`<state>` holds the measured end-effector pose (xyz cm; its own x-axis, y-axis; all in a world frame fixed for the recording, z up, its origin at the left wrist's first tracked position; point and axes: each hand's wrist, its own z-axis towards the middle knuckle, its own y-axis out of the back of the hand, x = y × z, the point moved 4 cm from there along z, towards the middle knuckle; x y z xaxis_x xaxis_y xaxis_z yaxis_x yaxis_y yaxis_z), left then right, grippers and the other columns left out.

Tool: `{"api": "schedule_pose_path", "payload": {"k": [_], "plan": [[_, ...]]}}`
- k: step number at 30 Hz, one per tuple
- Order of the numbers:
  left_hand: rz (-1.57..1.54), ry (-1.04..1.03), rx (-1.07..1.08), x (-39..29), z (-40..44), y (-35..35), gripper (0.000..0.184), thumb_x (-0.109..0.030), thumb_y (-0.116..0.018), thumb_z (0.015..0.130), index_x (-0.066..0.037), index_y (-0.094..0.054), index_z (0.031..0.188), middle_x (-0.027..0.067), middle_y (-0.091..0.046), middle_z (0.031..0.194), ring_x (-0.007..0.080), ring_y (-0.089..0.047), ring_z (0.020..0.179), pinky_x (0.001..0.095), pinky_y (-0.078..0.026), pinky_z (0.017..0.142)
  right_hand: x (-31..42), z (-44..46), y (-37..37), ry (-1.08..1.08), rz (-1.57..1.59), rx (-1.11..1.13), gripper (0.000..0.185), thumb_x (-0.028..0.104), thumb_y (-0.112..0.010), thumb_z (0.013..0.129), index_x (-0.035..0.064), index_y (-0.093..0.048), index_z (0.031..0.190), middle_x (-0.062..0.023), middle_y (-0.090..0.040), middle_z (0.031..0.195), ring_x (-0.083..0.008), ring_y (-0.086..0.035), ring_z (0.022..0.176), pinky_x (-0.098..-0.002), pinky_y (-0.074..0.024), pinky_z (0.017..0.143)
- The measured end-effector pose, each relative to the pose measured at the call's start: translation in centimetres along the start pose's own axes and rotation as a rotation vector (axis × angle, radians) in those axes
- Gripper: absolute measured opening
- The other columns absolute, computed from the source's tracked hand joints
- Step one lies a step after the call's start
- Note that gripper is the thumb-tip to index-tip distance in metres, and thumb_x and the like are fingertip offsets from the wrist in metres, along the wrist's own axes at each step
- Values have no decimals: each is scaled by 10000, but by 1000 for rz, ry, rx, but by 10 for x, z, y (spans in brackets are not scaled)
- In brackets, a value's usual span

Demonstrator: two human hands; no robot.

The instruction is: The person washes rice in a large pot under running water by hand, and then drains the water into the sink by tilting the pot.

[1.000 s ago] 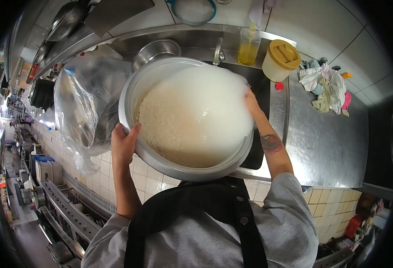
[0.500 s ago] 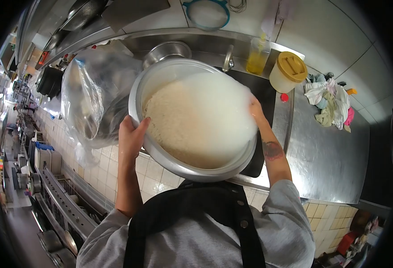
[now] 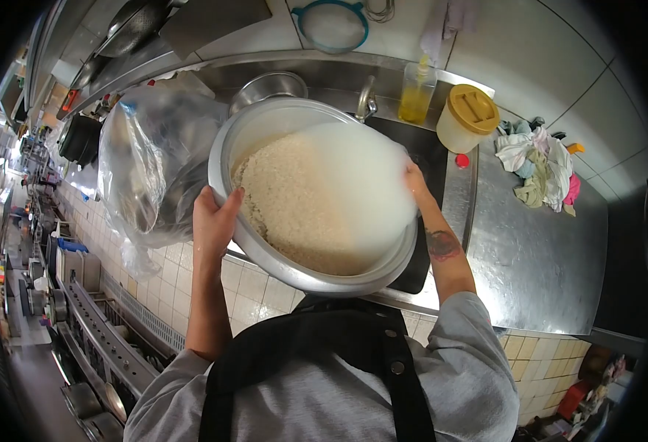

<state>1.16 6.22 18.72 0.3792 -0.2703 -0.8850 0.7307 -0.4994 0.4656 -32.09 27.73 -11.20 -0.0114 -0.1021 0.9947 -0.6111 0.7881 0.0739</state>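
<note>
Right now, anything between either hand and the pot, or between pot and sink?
Nothing visible. Left hand and right hand are both on the pot. The bare part of the sink shows nothing between; the pot hides the rest. The faucet stands beyond the far rim.

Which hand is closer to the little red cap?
Right. The right hand is on the side of the bowl facing the red cap; the left hand grips the opposite side.

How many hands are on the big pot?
2. The left hand grips the left rim of the pot, thumb over it; the right hand is at the right edge, fingers partly hidden.
</note>
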Motion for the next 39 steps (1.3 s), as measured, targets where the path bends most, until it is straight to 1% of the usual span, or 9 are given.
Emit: {"api": "schedule_pose_path", "payload": {"k": [1,4,10,13,16,22,28,34,39], "plan": [[-6,-2,-3,0,0,-1,296,-174,-637,780,75,-541,906,114,-614,788,135,-562,676,279,-453,602,5,-2,1,7,-98,-5,318,-38,-486,823,-21,-546,1135,-48,-616,962,-131,-570,851,-256,-472,750],[-16,4,-2,-2,-1,-3,299,-176,-636,782,74,-542,917,114,-616,794,135,-565,688,275,-454,616,3,-1,-3,88,27,34,307,-20,-487,840,-23,-538,1143,-35,-616,969,-121,-561,866,-251,-466,767],[-59,-24,2,-5,0,-8,307,-172,-631,787,76,-542,944,113,-622,828,131,-568,724,268,-456,648,-44,23,5,51,87,104,297,-7,-512,842,-9,-541,1137,-18,-614,967,-104,-543,864,-243,-454,773],[-126,-22,14,-10,-1,-13,306,-168,-629,790,77,-541,951,110,-622,844,133,-567,734,267,-456,658,-43,20,8,34,-4,-11,299,-24,-415,793,-37,-590,1035,-63,-636,847,-141,-565,744,-284,-471,670],[-164,-36,13,-12,-1,-17,304,-163,-626,790,78,-540,953,108,-621,848,133,-565,734,266,-455,659,-34,19,10,109,-92,3,275,-19,-448,795,-42,-591,1028,-61,-627,820,-137,-563,745,-275,-469,666],[-147,-32,4,-13,0,-20,297,-160,-622,790,76,-541,951,105,-616,840,126,-559,730,257,-450,652,-15,6,7,-8,-25,35,337,-37,-485,794,-5,-570,1119,-41,-621,891,-132,-564,780,-259,-471,690],[-198,-41,4,-21,-1,-27,301,-159,-618,793,74,-536,965,99,-612,844,122,-555,726,255,-449,653,-62,29,7,52,326,76,390,-69,-457,798,15,-539,1170,-35,-608,942,-125,-554,835,-241,-458,752],[-228,-42,18,-24,-1,-30,304,-156,-614,802,69,-528,988,96,-610,856,115,-551,740,251,-447,668,-41,21,9,101,27,47,368,-18,-434,844,55,-530,1192,-66,-631,986,-128,-560,895,-260,-449,799],[-242,-62,19,-28,-1,-35,299,-156,-612,805,63,-528,989,92,-609,857,115,-549,733,251,-446,669,-58,29,10,84,-2,14,313,62,-430,891,56,-535,1186,-78,-633,1026,-129,-562,916,-259,-444,819]]}}
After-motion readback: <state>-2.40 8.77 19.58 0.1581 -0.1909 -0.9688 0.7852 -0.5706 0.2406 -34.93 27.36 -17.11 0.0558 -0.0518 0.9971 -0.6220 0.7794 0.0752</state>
